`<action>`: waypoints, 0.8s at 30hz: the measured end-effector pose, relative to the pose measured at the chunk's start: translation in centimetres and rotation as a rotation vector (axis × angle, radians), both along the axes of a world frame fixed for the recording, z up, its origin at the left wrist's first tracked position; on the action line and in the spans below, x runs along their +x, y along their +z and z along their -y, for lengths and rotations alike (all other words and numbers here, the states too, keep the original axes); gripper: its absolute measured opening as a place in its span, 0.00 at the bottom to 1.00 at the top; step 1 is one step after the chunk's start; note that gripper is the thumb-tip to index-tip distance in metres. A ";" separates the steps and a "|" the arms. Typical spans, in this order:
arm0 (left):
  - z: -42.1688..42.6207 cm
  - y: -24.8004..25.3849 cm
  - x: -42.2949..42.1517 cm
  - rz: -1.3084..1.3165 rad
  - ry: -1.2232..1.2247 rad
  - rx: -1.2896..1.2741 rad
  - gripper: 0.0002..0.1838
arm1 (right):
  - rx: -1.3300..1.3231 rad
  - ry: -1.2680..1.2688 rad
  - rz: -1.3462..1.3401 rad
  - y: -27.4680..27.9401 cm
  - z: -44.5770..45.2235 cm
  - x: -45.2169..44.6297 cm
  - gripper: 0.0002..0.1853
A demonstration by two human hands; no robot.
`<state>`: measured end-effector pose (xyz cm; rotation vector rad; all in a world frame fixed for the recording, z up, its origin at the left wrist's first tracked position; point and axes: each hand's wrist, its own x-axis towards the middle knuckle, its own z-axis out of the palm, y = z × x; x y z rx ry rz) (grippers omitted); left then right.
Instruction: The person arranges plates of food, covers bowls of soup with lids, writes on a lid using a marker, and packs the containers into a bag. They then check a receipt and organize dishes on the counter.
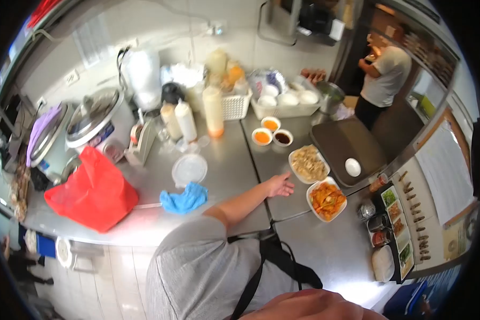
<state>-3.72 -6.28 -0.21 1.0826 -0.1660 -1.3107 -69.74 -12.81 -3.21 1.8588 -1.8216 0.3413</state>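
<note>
Okay, so the spacing here is pretty simple. The left hand (280,185) (I'm going by which side of the body it's on) is reaching out low over the worktop (288,208), fingers loosely spread, nothing in its grip that I can see. Can't tell about the right hand, it's out of view.

Closest to those fingers are two dishes. The dish of pale food (309,164) lies ahead and a bit right of the fingertips, near but looking apart from them, with its long axis slanting from the worktop's back edge down to the right. It's just beside the left edge of a dark tray (341,140). The dish of orange-red food (327,199) is further right, near that tray's front corner, long axis slanting much the same way. The left hand is the nearer one as far as I can see.

As for brands, no luck. There's a sticker (94,140) on the big rice cooker (112,118) by the worktop's left end, and a posted sheet (447,168) over on the right, but both are too blurry to read. The red bag (93,192) near the front edge shows no print I can make out.
</note>
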 end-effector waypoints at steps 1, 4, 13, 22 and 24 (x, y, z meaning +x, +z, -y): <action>-0.7 -0.7 0.0 -0.028 0.010 -0.018 0.26 | -0.130 0.172 -0.042 0.1 0.5 -0.1 0.19; -3.3 -1.8 -0.8 0.038 0.049 0.012 0.23 | -0.026 0.171 0.037 1.4 1.1 1.3 0.18; -15.7 1.2 0.6 1.242 0.428 0.343 0.21 | 0.165 0.043 0.113 2.1 2.5 5.8 0.17; -24.2 1.9 -2.3 1.627 0.389 1.263 0.35 | 0.233 -0.035 0.158 1.8 2.8 6.9 0.16; -25.6 1.7 -2.4 1.664 0.412 1.252 0.35 | 0.240 -0.054 0.169 1.7 2.8 6.8 0.16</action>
